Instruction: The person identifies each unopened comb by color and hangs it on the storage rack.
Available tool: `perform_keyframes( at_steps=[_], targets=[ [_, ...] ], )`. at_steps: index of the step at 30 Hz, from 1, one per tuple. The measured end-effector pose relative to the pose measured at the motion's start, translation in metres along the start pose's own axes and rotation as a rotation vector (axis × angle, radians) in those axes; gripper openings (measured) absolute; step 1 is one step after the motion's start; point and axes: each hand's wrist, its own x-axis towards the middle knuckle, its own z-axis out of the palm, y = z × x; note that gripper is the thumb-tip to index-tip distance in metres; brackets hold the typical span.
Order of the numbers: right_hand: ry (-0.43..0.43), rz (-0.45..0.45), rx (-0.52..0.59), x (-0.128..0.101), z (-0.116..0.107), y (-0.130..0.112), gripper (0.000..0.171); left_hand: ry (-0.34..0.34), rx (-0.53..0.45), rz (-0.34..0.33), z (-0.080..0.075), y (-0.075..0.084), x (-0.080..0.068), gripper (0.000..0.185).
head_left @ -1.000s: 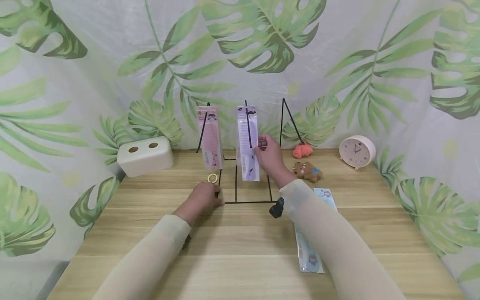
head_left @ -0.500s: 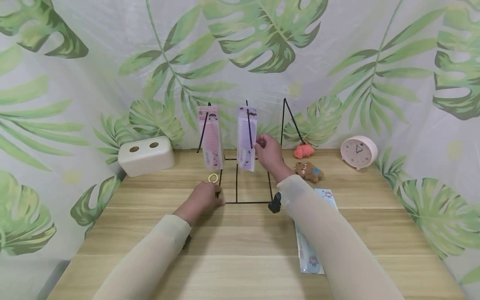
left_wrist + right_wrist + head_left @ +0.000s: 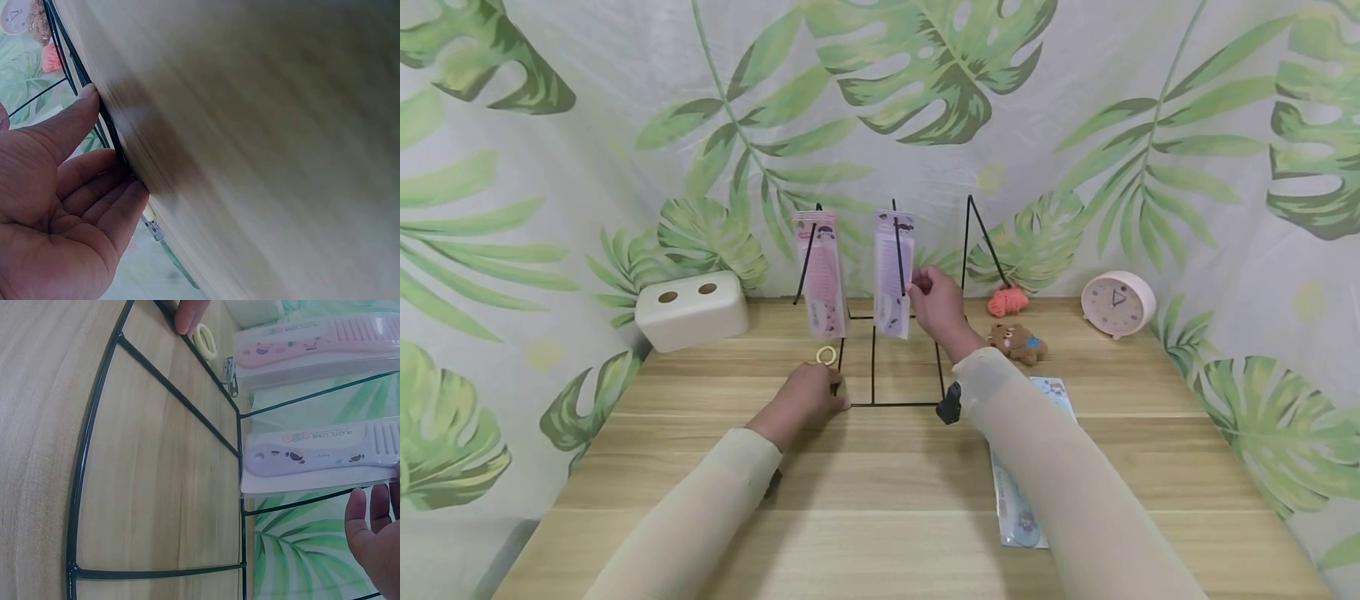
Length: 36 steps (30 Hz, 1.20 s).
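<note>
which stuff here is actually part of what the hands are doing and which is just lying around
In use: black wire rack, steadied at its base by the left hand; purple comb pack hanging on it, touched by the right hand; pink comb pack; blue comb pack.

Lying about: white box, yellow ring, bear toy, orange yarn toy, pink clock.

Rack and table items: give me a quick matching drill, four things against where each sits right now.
Things:
1. pink comb
2. purple comb
3. blue comb
4. clock

Places:
A. flat on the table under the right forearm
B. hanging on the rack's left hook
C. standing at the table's far right
D. hanging on the middle hook, right hand at its edge

Pairs: 1-B, 2-D, 3-A, 4-C
</note>
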Motion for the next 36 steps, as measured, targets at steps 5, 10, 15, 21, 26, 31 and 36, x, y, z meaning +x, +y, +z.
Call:
perform_keyframes(
  at_steps=[5, 10, 15, 21, 26, 31, 36],
  targets=[
    [0.000, -0.011, -0.014, 0.001, 0.000, 0.002, 0.018, 0.004, 0.005, 0.010, 0.000, 0.000, -0.001, 0.057],
    [0.007, -0.015, -0.013, 0.003, 0.000, 0.003, 0.018, 0.008, 0.008, 0.021, 0.000, 0.000, 0.000, 0.055],
    [-0.008, 0.019, 0.018, 0.003, -0.001, 0.004, 0.020, 0.012, 0.013, 0.028, 0.000, 0.000, 0.000, 0.056],
    [-0.018, 0.034, 0.075, -0.001, -0.008, 0.006, 0.026, 0.015, 0.023, 0.031, -0.001, 0.000, -0.001, 0.054],
    [-0.044, 0.000, 0.073, -0.006, -0.020, 0.007, 0.031, 0.014, 0.024, 0.028, 0.000, 0.001, -0.001, 0.054],
    [-0.125, -0.067, 0.053, -0.021, -0.042, 0.008, 0.038, 0.010, 0.014, 0.023, 0.000, 0.001, -0.001, 0.054],
    [-0.191, -0.085, 0.000, -0.046, -0.070, 0.023, 0.047, 0.005, -0.001, 0.020, 0.000, 0.000, 0.000, 0.054]
  ],
)
